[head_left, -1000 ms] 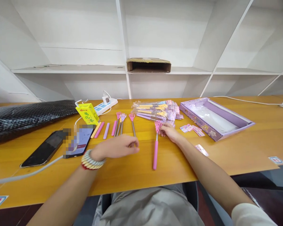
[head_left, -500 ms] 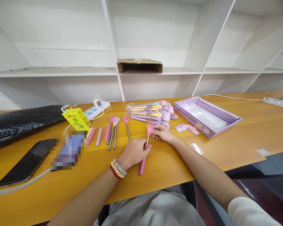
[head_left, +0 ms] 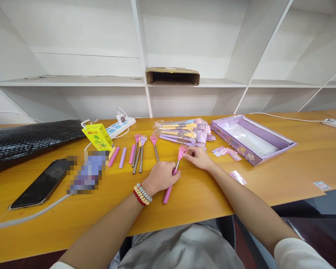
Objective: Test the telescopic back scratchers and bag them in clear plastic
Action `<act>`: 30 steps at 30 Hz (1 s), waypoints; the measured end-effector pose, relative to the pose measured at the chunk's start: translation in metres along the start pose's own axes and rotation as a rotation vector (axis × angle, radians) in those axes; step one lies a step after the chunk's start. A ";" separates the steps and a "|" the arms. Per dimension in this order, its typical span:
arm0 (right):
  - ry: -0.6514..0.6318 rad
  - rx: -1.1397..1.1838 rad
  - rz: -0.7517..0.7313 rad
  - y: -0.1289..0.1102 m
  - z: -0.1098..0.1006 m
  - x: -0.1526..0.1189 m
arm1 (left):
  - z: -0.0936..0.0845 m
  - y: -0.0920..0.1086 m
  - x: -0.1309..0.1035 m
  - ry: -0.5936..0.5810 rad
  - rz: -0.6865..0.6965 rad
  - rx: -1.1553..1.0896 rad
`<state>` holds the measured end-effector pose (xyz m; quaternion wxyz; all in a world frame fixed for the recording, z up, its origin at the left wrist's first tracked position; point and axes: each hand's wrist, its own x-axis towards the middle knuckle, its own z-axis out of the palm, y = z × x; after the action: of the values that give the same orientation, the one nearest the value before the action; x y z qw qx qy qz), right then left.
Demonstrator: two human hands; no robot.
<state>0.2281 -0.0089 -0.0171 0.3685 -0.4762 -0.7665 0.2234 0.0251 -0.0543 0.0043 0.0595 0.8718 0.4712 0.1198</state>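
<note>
My left hand (head_left: 162,177) is closed round the handle of a pink back scratcher (head_left: 168,194), near where the metal rod enters the pink grip. At its claw end, the fingers of my right hand (head_left: 197,157) pinch the pink claw. The back scratcher slants, claw away from me. Left of it lie a pink claw on a metal rod (head_left: 154,144) and several more claw rods (head_left: 137,155) without grips. Loose handle grips in pink, purple (head_left: 123,157) and yellow lie beside them. Bagged back scratchers (head_left: 182,132) are piled beyond my hands.
A purple display box (head_left: 252,140) stands at the right, with small printed cards (head_left: 232,154) near it. On the left are a phone (head_left: 42,183), a yellow carton (head_left: 98,136), a power strip (head_left: 120,127) and a black bag (head_left: 33,140). A cardboard box (head_left: 173,77) sits on the shelf.
The view has shifted slightly left, so things appear farther right. The back scratcher tilts a little more, its claw swung to the right; both hands keep their hold.
</note>
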 end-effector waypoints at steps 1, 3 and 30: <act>-0.004 -0.017 -0.004 0.000 -0.001 0.000 | -0.001 0.000 0.000 -0.001 0.006 -0.009; -0.013 -0.045 -0.018 -0.001 -0.001 0.000 | -0.002 0.001 0.000 -0.006 0.021 -0.028; -0.111 -0.063 -0.053 0.005 0.003 0.000 | 0.002 0.004 0.000 0.039 0.001 -0.165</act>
<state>0.2284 -0.0062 -0.0225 0.3159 -0.4541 -0.8047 0.2156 0.0285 -0.0568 0.0036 0.1217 0.8617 0.4603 0.1753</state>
